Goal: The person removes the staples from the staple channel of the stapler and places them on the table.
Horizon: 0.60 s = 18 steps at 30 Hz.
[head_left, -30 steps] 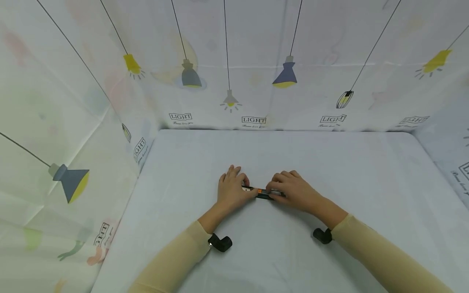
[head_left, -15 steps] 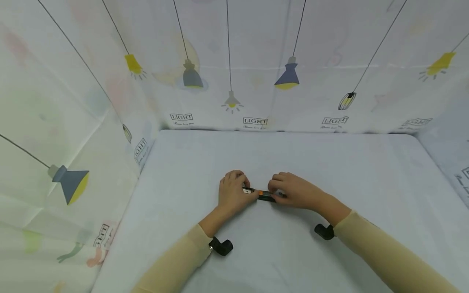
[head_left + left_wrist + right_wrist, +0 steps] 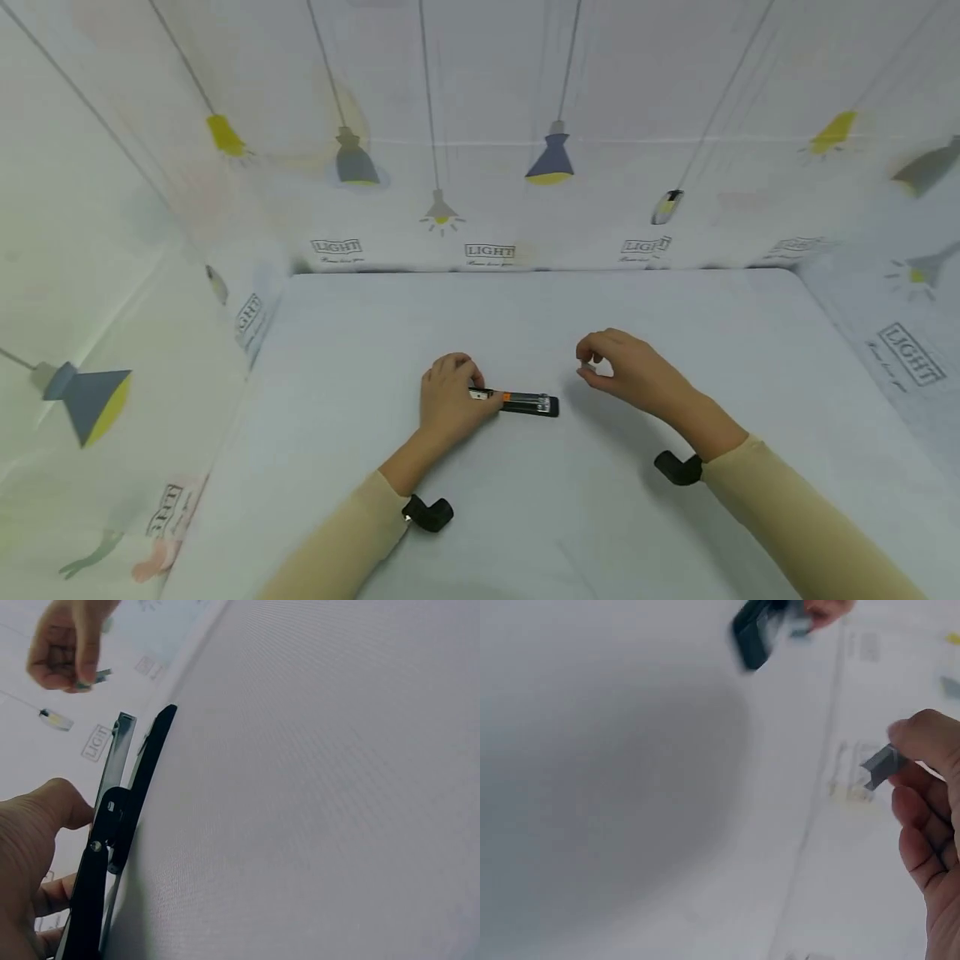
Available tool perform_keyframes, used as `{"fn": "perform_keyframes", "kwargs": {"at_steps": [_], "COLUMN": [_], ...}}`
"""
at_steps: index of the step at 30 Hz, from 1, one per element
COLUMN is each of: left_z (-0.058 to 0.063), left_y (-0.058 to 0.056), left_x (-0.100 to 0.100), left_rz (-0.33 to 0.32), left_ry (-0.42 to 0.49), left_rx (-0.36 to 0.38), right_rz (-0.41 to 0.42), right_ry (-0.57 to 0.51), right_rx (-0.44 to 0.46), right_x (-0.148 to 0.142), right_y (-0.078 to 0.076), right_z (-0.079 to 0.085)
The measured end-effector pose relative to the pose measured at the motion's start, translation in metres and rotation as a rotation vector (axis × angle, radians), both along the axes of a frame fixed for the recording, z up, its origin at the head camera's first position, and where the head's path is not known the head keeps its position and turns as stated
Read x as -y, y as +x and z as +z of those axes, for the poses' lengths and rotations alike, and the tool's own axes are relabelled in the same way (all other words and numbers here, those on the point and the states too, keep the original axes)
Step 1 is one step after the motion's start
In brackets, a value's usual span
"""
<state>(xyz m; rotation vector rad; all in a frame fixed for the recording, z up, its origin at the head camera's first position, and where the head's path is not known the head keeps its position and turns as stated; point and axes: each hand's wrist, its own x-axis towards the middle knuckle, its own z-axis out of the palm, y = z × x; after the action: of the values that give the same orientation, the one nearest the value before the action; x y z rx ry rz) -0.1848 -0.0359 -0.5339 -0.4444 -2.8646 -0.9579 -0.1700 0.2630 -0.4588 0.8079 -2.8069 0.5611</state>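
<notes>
My left hand (image 3: 452, 398) grips a black stapler (image 3: 534, 405) at its left end, low over the white table. In the left wrist view the stapler is swung open: its metal magazine (image 3: 116, 761) stands apart from the black base (image 3: 154, 750). An orange mark shows on its side in the head view. To the right of the stapler, my right hand (image 3: 633, 375) is raised above the table. Its thumb and forefinger pinch a short grey strip of staples (image 3: 883, 766), whose U-shaped end shows in the right wrist view.
The white table (image 3: 390, 317) runs back to a cloth wall (image 3: 495, 150) printed with hanging lamps. Another cloth wall (image 3: 135, 317) rises at the left. Black wrist cameras (image 3: 429, 513) sit under both sleeves.
My right hand has left the stapler, moving right and up with the staple strip, so the stapler's right end now shows. The left hand keeps its grip. The head view has turned slightly right.
</notes>
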Motion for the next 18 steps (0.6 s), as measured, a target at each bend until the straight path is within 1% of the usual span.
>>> {"fn": "perform_keyframes", "kwargs": {"at_steps": [3,6,9,13,18], "left_z": [0.001,0.003,0.004,0.004,0.002], "left_y": [0.004,0.003,0.003,0.002,0.002], "left_x": [-0.007,0.010,0.016,0.011,-0.004], "left_rz": [0.007,0.038,0.028,0.015,0.010], "left_ry": [0.033,0.030,0.026,0.022,0.030], "left_rx": [0.001,-0.009,-0.001,0.021,0.041], "right_rz": [-0.044,-0.041,-0.059,-0.090,-0.103], "right_ry": [0.106,0.152,0.166,0.167,0.161], "right_rx": [0.104,0.166,0.185,0.211,0.238], "right_x": [-0.028,-0.031,-0.038,-0.051,-0.068], "right_y": [0.009,0.003,0.003,0.005,0.010], "right_z": [-0.007,-0.024,-0.033,-0.036,-0.034]}}
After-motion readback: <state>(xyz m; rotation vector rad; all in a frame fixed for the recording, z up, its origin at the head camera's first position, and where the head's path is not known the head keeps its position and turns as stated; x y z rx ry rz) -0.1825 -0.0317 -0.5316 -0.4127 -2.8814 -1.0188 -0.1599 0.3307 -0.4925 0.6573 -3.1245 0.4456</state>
